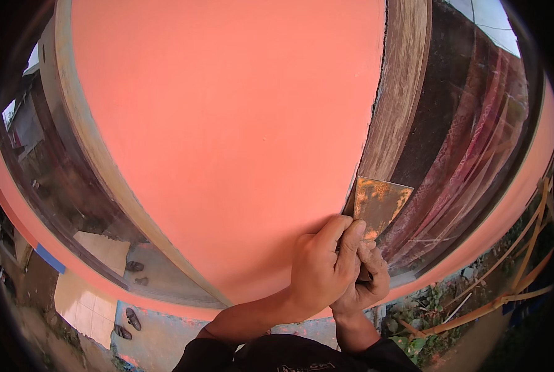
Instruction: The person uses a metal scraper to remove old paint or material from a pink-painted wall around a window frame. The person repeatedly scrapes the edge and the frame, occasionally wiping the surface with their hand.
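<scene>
Both of my hands meet on a putty knife [384, 204] with a broad metal blade, stained with orange-brown patches. My right hand [372, 279] wraps around its lower end, and the handle is mostly hidden by fingers. Over it lies my left hand [323, 265], with thumb and forefinger pinching the blade's left lower edge. The blade overlaps a worn brown wooden window frame [397, 88] in the view, beside the salmon-painted wall [230, 139]. Whether the blade's top edge touches the wood I cannot tell. A dark, ragged gap runs between frame and wall.
To the right is a window pane [444, 125] with a red curtain [477, 153] behind it. Another glazed window [95, 200] with a wooden frame [114, 186] stands left. Below lie a pair of dark sandals [132, 319], tiles [84, 302], and bamboo poles [490, 304] over plants and rubble.
</scene>
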Demonstrator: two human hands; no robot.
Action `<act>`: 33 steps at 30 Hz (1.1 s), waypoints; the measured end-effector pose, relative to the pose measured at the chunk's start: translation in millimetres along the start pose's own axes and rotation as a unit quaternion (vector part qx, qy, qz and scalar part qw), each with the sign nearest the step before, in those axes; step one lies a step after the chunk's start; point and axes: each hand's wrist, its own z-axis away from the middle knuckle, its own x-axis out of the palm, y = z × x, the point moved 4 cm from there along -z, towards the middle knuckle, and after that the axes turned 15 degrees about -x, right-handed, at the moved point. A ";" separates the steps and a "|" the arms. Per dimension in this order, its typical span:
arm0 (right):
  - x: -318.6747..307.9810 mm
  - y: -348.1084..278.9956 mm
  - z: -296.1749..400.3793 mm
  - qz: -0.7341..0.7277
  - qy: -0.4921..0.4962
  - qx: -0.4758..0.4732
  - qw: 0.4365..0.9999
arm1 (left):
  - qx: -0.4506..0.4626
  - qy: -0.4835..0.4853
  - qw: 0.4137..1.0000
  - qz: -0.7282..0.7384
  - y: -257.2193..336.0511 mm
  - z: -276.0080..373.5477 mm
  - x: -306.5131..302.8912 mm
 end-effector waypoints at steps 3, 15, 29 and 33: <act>-0.7 0.9 -7.6 -0.005 -0.021 -0.010 1.000 | 0.029 0.009 1.000 0.005 5.5 -6.8 -0.5; -2.6 -3.2 1.2 -0.010 0.013 0.011 1.000 | 0.018 -0.002 1.000 -0.006 5.1 -4.0 -1.4; -4.6 -1.7 -5.7 -0.013 -0.011 0.013 1.000 | 0.013 -0.009 1.000 -0.015 11.0 -8.2 -1.4; -5.5 -3.5 -3.0 -0.016 -0.006 0.019 1.000 | 0.016 0.002 1.000 0.001 4.6 -3.4 -0.1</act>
